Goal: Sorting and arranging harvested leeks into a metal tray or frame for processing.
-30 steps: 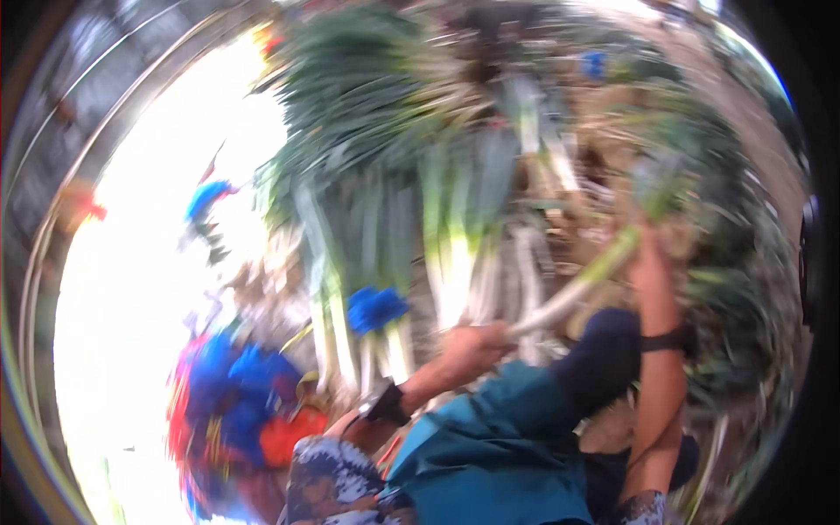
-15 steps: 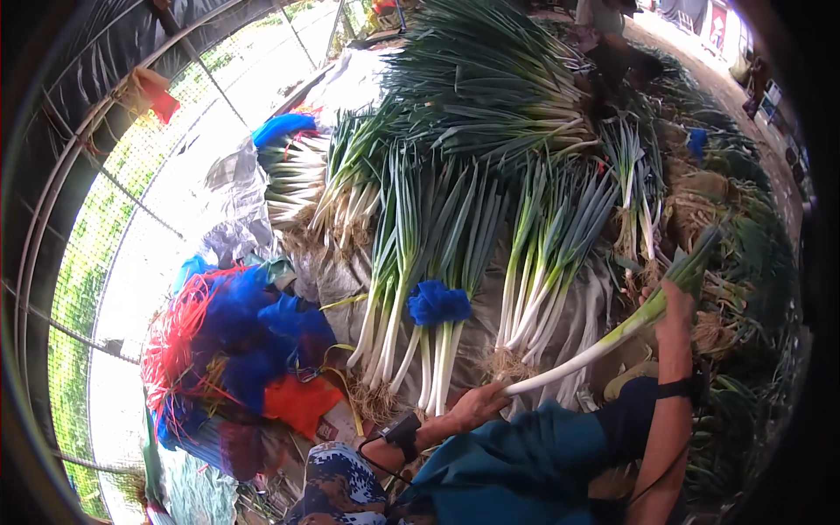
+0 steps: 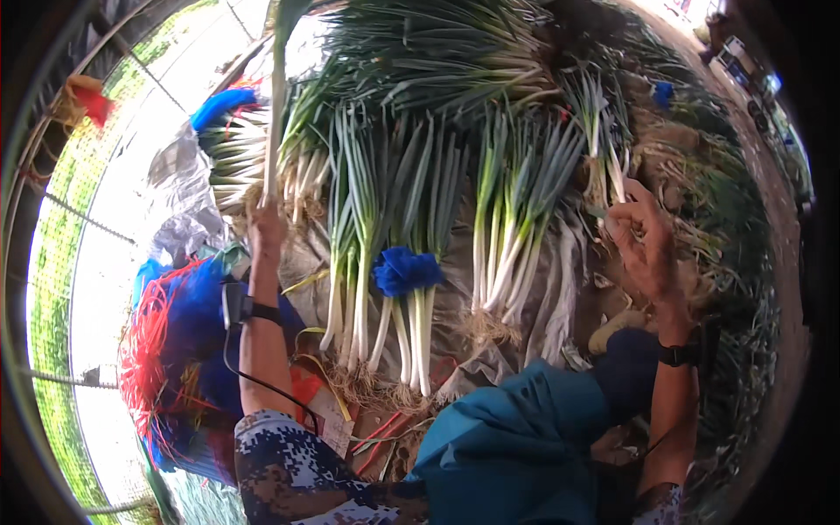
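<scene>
My left hand [image 3: 266, 229] is closed around the white root end of a long leek [image 3: 274, 131], which stands upright over the left bundles with its green top reaching the picture's upper edge. On the right, my right hand [image 3: 643, 236] has its fingers loosely bent and apart. It is at the root ends of a small group of leeks [image 3: 595, 131]; whether the fingertips touch them I cannot tell. Between my hands lie a leek bundle [image 3: 352, 227], more leeks with a blue mesh bundle [image 3: 407, 272] across their white stalks, and another leek bundle [image 3: 516, 227].
A big leek heap [image 3: 437, 61] lies at the far side. Blue netting [image 3: 197, 324] and red strings [image 3: 144, 341] are piled at the left. Leek trimmings [image 3: 691, 157] cover the right side. Grey sheeting [image 3: 560, 262] lies under the bundles.
My left hand has swung far left and up with the leek, which has turned from slanting to upright. My right hand has let go of its green part and moved forward to the small leek group.
</scene>
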`<state>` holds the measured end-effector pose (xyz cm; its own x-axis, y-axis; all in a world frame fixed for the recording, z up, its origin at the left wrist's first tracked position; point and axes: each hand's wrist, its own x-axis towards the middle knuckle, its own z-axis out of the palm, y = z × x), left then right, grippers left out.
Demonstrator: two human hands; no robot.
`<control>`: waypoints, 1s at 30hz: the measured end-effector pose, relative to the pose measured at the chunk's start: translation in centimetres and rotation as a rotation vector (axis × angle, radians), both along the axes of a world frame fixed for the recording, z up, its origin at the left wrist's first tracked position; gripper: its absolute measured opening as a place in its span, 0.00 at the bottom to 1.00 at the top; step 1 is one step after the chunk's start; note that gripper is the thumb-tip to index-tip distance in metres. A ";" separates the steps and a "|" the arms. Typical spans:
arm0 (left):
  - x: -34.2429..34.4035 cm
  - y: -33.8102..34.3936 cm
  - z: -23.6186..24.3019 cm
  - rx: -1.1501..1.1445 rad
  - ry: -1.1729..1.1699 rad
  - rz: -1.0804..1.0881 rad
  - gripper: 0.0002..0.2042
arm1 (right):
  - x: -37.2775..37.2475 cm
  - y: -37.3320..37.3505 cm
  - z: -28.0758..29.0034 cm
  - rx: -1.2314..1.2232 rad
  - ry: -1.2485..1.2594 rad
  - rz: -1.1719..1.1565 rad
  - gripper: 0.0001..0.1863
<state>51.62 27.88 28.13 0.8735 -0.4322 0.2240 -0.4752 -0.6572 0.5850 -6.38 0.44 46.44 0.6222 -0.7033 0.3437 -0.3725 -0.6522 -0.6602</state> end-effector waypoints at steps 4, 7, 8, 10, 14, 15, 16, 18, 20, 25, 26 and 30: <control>-4.7 -2.9 -7.0 0.104 -0.130 -0.012 0.27 | -13.8 -2.6 -0.7 0.071 -0.012 -0.373 0.25; -20.6 -8.4 -15.4 0.668 -0.041 -0.791 0.17 | -23.7 -2.6 0.0 0.123 -0.140 -0.686 0.23; -26.8 -8.7 -18.0 0.346 0.456 -0.656 0.15 | -27.1 -1.9 0.3 0.050 -0.097 -0.720 0.23; -35.1 -10.9 -21.8 0.349 0.498 -0.737 0.16 | -33.4 0.2 0.8 0.017 -0.069 -0.815 0.22; -40.1 -14.1 -25.7 0.422 0.376 -0.521 0.19 | -43.1 7.6 -1.0 0.073 -0.078 -1.027 0.20; -39.9 -14.5 -26.2 0.504 0.410 -0.564 0.19 | -44.8 9.7 -2.1 0.095 -0.068 -1.081 0.19; -39.5 -15.0 -26.5 0.556 0.410 -0.624 0.19 | -46.0 11.7 -3.2 0.138 -0.121 -1.117 0.19; -38.8 -15.9 -26.5 0.737 0.442 -0.753 0.20 | -47.6 15.0 -6.0 0.206 -0.175 -1.164 0.16; -38.4 -16.6 -25.8 0.680 0.444 -0.740 0.20 | -48.4 17.1 -8.1 0.285 -0.183 -1.220 0.15; -38.3 -18.9 -23.1 0.622 0.463 -0.728 0.20 | -47.5 17.4 -11.9 0.376 -0.087 -1.282 0.15; -38.6 -19.3 -22.9 0.604 0.426 -0.669 0.20 | -47.2 17.1 -12.4 0.417 -0.109 -1.314 0.15; -42.3 -20.2 -24.8 0.635 0.508 -0.773 0.25 | -46.0 16.5 -14.1 0.498 -0.091 -1.191 0.14</control>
